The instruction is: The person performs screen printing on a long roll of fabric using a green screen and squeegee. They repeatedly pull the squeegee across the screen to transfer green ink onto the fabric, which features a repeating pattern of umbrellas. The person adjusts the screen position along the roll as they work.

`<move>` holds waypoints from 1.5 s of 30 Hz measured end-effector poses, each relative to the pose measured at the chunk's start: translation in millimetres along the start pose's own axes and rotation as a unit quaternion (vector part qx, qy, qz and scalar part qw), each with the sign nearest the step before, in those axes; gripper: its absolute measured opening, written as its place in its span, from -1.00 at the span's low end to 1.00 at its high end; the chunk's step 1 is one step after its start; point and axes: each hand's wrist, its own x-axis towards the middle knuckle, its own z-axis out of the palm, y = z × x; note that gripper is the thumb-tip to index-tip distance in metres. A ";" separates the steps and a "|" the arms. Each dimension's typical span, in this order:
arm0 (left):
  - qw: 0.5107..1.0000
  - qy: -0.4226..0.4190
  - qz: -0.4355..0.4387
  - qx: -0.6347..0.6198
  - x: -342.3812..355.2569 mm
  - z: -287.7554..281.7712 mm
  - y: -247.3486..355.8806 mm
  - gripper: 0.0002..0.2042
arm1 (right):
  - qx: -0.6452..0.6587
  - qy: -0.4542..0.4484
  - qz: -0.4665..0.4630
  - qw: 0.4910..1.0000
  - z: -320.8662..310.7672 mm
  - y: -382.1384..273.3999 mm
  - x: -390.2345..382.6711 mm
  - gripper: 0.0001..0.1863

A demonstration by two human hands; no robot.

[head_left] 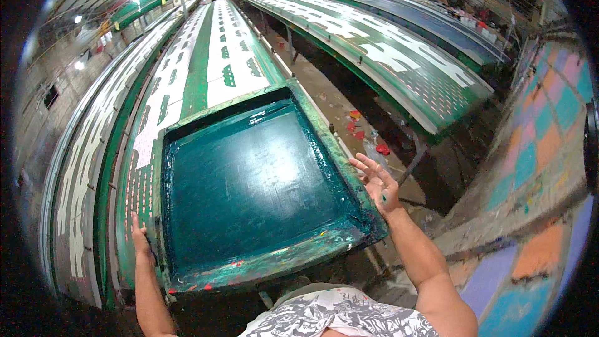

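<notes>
A screen printing frame (249, 268) rests on the near end of a long green printing table, tilted a little in view. Dark teal ink (249, 181) coats its mesh and lies thick and glossy along the inner edges. Its wooden border is smeared with green, red and white paint. Beside the frame's left edge is my left hand (141, 242), a finger and thumb stretched out and the rest partly hidden. At the right edge my right hand (379, 187) is open, palm partly showing with a teal smudge, fingers spread. I cannot tell whether either hand touches the frame.
White cut pieces (234, 56) with green printed shapes run along this table. Parallel tables stand on the left (81, 193) and right (368, 43). Red scraps (382, 149) litter the aisle floor. A paint-stained sloping surface (536, 143) with coloured blocks rises at right.
</notes>
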 end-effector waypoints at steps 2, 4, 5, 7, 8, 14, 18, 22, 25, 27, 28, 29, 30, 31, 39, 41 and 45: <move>1.000 0.011 -0.022 0.011 -29.3 9.0 9.3 -0.18 | -0.005 -0.024 0.007 1.000 -14.5 -4.6 20.6 -0.13; 0.998 0.038 -0.043 -0.018 -40.0 17.8 4.1 -0.17 | 0.038 -0.052 0.021 0.998 -24.2 -4.3 34.9 -0.13; 0.997 0.079 -0.004 0.001 -41.9 16.7 -2.3 -0.16 | 0.022 -0.045 0.025 0.998 -25.3 -1.0 37.7 -0.13; 0.992 0.121 0.040 0.007 -32.8 21.3 -24.8 -0.17 | -0.003 -0.063 0.017 0.998 -31.2 -9.6 62.6 -0.14; 0.993 0.110 -0.045 -0.010 -30.7 21.8 -34.4 -0.18 | 0.000 -0.067 0.022 0.998 -38.0 -12.0 69.8 -0.16; 0.988 0.037 -0.136 -0.059 -47.5 53.0 -68.6 -0.16 | 0.003 -0.087 0.062 0.994 -91.1 -41.0 118.3 -0.17; 0.984 0.070 -0.153 -0.056 -99.7 121.1 -61.6 -0.15 | 0.043 -0.121 0.077 0.989 -172.5 -49.7 163.4 -0.22; 0.969 0.206 -0.124 -0.051 -158.5 200.0 -49.1 -0.15 | 0.085 -0.147 0.105 0.980 -237.7 -71.0 205.6 -0.24; 0.975 0.172 -0.134 -0.040 -209.4 239.0 -28.3 -0.15 | 0.108 -0.174 0.131 0.970 -269.5 -93.3 232.5 -0.24; 0.971 0.190 -0.134 -0.047 -249.7 259.2 -18.0 -0.13 | 0.114 -0.190 0.162 0.962 -279.8 -102.7 250.1 -0.24; 0.965 0.224 -0.132 -0.040 -263.8 262.6 -18.3 -0.12 | 0.114 -0.198 0.173 0.958 -276.4 -99.8 257.1 -0.24; 0.965 0.232 -0.112 -0.038 -282.1 269.8 -15.4 -0.11 | 0.126 -0.205 0.195 0.951 -278.5 -98.4 263.7 -0.24; 0.956 0.255 -0.136 -0.043 -297.7 270.8 -11.3 -0.10 | 0.100 -0.215 0.201 0.950 -275.5 -95.5 273.1 -0.19; 0.957 0.248 -0.141 -0.058 -315.2 269.5 -7.0 -0.09 | 0.101 -0.236 0.205 0.944 -270.6 -91.4 281.5 -0.20; 0.886 0.442 -0.108 -0.082 -420.1 269.1 -28.6 -0.09 | 0.121 -0.362 0.296 0.876 -191.6 -21.1 336.2 -0.15; 0.883 0.445 -0.121 -0.091 -431.6 271.5 -39.4 -0.09 | 0.084 -0.401 0.290 0.865 -166.4 -4.2 359.1 -0.15; 0.837 0.524 -0.117 -0.108 -436.4 282.6 -72.2 -0.10 | 0.054 -0.461 0.259 0.847 -115.4 24.0 402.4 -0.13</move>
